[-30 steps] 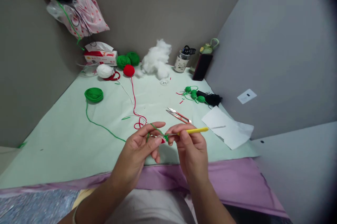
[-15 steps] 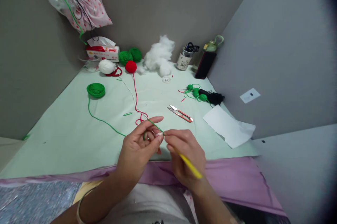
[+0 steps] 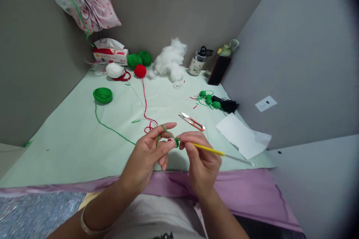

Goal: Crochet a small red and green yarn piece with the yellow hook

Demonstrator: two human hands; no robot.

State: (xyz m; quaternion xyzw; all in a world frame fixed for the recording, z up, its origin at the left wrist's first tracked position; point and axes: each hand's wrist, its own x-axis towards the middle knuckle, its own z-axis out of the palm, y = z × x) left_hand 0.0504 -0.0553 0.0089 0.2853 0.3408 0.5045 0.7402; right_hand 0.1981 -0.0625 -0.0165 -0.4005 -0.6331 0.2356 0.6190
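Note:
Between the thumb and fingers of my left hand point(image 3: 150, 149) is a small crocheted piece point(image 3: 176, 142) in green, with some red and white showing. Green yarn runs over my raised left index finger and back to a green yarn ball point(image 3: 103, 95) on the table's left side. My right hand point(image 3: 203, 156) grips a crochet hook point(image 3: 209, 149) with a yellow handle; its tip meets the piece and its thin far end points right. Red yarn strands point(image 3: 148, 128) lie just beyond my left hand. Orange-handled thread snips point(image 3: 192, 121) rest past my right hand.
At the back stand a tissue box point(image 3: 110, 55), a white yarn ball point(image 3: 114, 70), a red yarn ball point(image 3: 140, 70), white stuffing point(image 3: 171, 59), a pen cup point(image 3: 197, 64) and a bottle point(image 3: 224, 50). White paper point(image 3: 244, 136) and green crocheted balls point(image 3: 209, 99) lie right. Grey partitions enclose the table.
The crochet hook has swung from pointing down towards me to lying nearly level, pointing right. My right hand has turned with it, and more of the green piece shows.

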